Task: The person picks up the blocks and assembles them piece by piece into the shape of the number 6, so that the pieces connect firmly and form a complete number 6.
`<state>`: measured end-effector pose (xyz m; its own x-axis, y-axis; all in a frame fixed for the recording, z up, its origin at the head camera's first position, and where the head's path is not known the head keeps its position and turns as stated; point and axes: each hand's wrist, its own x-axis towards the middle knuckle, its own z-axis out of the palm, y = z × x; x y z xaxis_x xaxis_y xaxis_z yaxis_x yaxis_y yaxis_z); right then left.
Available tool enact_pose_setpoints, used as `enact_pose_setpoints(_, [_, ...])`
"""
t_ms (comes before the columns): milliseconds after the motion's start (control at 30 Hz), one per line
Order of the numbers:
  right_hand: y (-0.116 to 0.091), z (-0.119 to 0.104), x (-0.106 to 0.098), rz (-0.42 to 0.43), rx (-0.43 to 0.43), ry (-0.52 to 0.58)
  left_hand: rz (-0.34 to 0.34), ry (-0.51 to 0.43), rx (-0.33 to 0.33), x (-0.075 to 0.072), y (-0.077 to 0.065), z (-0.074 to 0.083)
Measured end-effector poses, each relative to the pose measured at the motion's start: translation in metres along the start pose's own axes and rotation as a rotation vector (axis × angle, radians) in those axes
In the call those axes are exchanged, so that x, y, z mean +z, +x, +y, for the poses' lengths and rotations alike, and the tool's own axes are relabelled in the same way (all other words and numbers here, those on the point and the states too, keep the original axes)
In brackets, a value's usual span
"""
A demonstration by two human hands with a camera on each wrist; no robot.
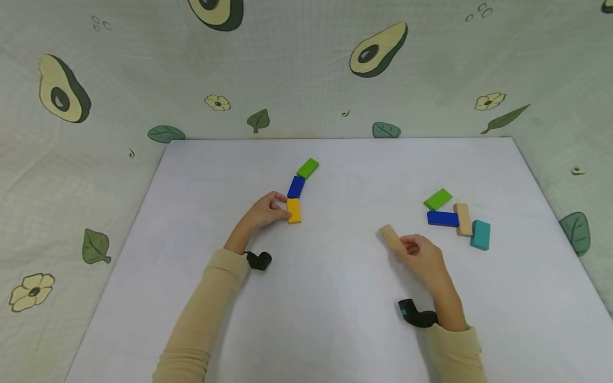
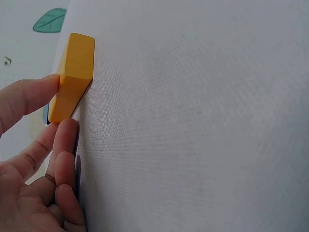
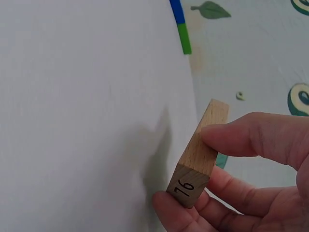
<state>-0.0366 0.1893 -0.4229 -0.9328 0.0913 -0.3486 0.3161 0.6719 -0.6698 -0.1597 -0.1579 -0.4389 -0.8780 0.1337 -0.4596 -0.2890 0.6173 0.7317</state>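
Observation:
A yellow wooden block (image 1: 294, 211) lies on the white table at the near end of a short line, with a blue block (image 1: 296, 187) and then a green block (image 1: 308, 168) beyond it. My left hand (image 1: 266, 211) pinches the yellow block, its thumb (image 2: 36, 94) on one face and the index fingertip at the far end. Above the table, between thumb and fingers, my right hand (image 1: 423, 260) holds a plain wooden block (image 3: 203, 142). A black number is printed on the end of that block, and its shadow falls on the table.
To the right lies a loose group: a green block (image 1: 438, 199), a blue block (image 1: 442, 218), a plain wooden block (image 1: 463, 219) and a teal block (image 1: 480, 235). An avocado-print cloth (image 1: 306, 69) rises behind the table's back edge. Each wrist carries a black camera.

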Motion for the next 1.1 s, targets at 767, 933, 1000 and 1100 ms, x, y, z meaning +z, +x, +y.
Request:
enact_pose_setpoints(767, [0.002, -0.063, 0.082, -0.054, -0.256, 0.050, -0.003, 0.028, -0.012, -0.002, 0.003, 0.000])
enact_pose_setpoints(933, [0.001, -0.075, 0.096, -0.073, -0.260, 0.028, -0.001, 0.031, -0.008, -0.001, 0.003, 0.000])
enact_pose_setpoints(1000, [0.001, -0.078, 0.100, -0.094, -0.249, 0.017, -0.002, 0.031, -0.007, -0.001, 0.003, 0.000])
enact_pose_setpoints(1100, [0.002, -0.083, 0.105, -0.128, -0.234, 0.003, -0.003, 0.032, -0.009, -0.001, 0.003, 0.001])
